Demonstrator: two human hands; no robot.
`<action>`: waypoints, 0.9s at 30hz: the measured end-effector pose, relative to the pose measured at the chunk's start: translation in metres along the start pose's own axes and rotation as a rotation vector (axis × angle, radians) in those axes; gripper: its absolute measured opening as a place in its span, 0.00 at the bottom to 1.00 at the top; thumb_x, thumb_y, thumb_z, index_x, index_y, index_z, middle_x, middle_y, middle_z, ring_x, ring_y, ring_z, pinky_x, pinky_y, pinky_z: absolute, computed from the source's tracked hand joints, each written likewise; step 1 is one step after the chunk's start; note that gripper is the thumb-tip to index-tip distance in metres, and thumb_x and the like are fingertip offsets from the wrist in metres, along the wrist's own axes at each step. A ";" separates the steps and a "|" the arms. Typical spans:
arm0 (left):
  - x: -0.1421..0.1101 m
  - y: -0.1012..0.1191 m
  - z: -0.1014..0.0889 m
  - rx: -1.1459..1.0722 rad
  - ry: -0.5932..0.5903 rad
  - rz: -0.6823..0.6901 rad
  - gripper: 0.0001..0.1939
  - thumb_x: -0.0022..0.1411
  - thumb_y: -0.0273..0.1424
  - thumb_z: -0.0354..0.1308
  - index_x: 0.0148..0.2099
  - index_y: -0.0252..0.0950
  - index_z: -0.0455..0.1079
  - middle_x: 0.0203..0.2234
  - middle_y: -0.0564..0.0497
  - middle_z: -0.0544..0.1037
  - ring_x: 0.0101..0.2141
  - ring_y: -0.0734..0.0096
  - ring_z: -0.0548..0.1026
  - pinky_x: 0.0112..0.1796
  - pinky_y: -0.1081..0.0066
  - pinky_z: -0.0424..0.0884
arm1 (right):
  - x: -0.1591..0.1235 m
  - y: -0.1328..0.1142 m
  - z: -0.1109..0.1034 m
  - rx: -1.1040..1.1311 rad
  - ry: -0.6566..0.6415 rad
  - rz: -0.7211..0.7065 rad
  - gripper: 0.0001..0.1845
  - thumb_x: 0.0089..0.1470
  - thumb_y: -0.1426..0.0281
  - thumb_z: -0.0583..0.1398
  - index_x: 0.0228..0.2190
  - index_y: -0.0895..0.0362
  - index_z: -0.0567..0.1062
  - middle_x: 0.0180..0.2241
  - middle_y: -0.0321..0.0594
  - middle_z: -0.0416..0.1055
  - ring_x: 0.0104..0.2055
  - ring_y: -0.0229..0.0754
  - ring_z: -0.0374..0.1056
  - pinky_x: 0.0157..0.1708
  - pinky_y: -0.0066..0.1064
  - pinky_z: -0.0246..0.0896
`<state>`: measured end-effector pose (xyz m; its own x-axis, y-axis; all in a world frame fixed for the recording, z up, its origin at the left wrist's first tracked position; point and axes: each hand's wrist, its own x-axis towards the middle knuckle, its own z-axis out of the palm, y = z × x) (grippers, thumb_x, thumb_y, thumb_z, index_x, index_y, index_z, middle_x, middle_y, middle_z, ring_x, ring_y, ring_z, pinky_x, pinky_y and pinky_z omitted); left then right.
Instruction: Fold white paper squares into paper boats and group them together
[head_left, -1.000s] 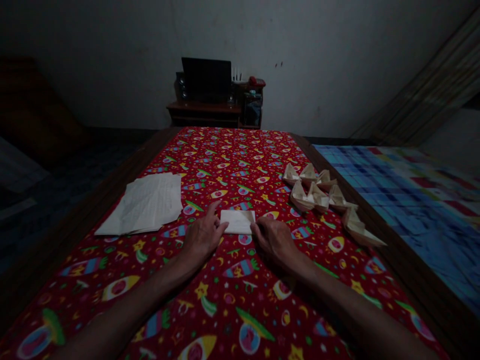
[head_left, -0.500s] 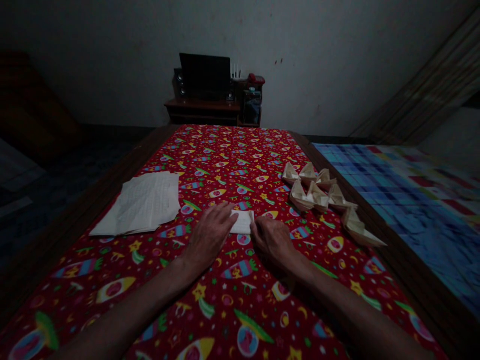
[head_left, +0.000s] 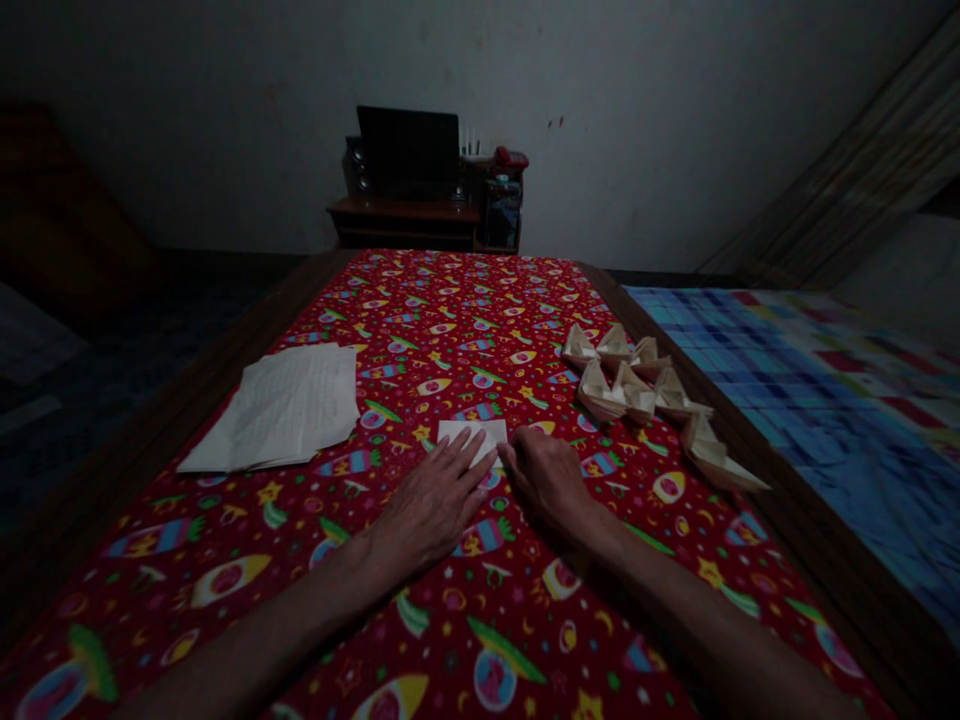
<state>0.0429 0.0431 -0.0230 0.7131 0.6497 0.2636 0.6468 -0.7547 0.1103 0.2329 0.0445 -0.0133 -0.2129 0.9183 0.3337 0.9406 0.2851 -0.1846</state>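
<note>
A small folded piece of white paper (head_left: 472,428) lies flat on the red patterned cloth in front of me. My left hand (head_left: 439,490) rests on it palm down, its fingers spread across the near part of the sheet and hiding some of it. At the paper's right edge, my right hand (head_left: 551,475) is curled closed, with thumb and fingertips at the lower right corner. The fingertips' exact hold on the corner is partly hidden.
Left of my hands is a stack of printed paper sheets (head_left: 281,410). Several folded paper boats (head_left: 630,390) stand to the right, near the table's dark wooden edge (head_left: 750,440). A desk with a monitor (head_left: 409,150) is against the far wall.
My left hand has slid toward me and flattened, its fingers spreading over the paper. More of the paper's far left part shows now, and its raised right edge lies down. My right hand stays nearly in place.
</note>
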 end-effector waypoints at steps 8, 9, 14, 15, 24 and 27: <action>-0.005 -0.003 -0.006 0.068 -0.008 -0.050 0.23 0.67 0.36 0.44 0.61 0.33 0.56 0.62 0.41 0.56 0.62 0.58 0.51 0.58 0.56 0.54 | -0.023 -0.003 -0.008 0.106 -0.004 -0.476 0.18 0.61 0.71 0.48 0.50 0.59 0.68 0.51 0.48 0.68 0.53 0.45 0.63 0.49 0.39 0.60; -0.009 -0.006 -0.008 0.076 -0.005 -0.059 0.24 0.67 0.37 0.43 0.62 0.34 0.56 0.62 0.42 0.56 0.62 0.58 0.52 0.58 0.56 0.54 | -0.026 -0.001 -0.009 0.109 -0.025 -0.468 0.18 0.61 0.70 0.49 0.50 0.59 0.68 0.51 0.48 0.68 0.55 0.45 0.62 0.51 0.40 0.59; -0.030 -0.019 -0.017 0.116 -0.012 -0.065 0.23 0.68 0.36 0.41 0.63 0.34 0.54 0.61 0.44 0.57 0.61 0.62 0.54 0.59 0.56 0.51 | -0.032 0.005 -0.011 0.062 -0.053 -0.446 0.19 0.62 0.68 0.49 0.51 0.61 0.68 0.52 0.47 0.68 0.57 0.46 0.61 0.57 0.41 0.55; -0.031 -0.019 -0.018 0.124 -0.014 -0.067 0.23 0.68 0.36 0.42 0.63 0.34 0.54 0.61 0.44 0.57 0.61 0.62 0.54 0.59 0.56 0.51 | -0.032 0.003 -0.011 0.049 -0.052 -0.437 0.19 0.62 0.68 0.49 0.50 0.62 0.69 0.52 0.48 0.68 0.56 0.46 0.61 0.57 0.41 0.55; 0.007 -0.008 -0.007 0.077 0.013 -0.037 0.25 0.68 0.39 0.40 0.61 0.31 0.56 0.60 0.41 0.59 0.61 0.61 0.55 0.59 0.56 0.52 | -0.013 -0.005 -0.003 0.010 -0.055 -0.343 0.21 0.62 0.66 0.49 0.53 0.61 0.66 0.55 0.52 0.64 0.59 0.48 0.58 0.58 0.46 0.50; 0.005 -0.018 -0.005 0.111 0.020 -0.065 0.24 0.68 0.38 0.39 0.62 0.32 0.54 0.61 0.41 0.58 0.61 0.62 0.55 0.59 0.55 0.50 | -0.008 0.005 -0.001 -0.007 -0.061 -0.293 0.22 0.63 0.66 0.48 0.55 0.62 0.64 0.56 0.52 0.62 0.59 0.48 0.56 0.58 0.46 0.49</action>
<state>0.0337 0.0592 -0.0185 0.6636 0.6942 0.2789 0.7183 -0.6954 0.0218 0.2396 0.0382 -0.0162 -0.4905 0.8122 0.3158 0.8385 0.5386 -0.0826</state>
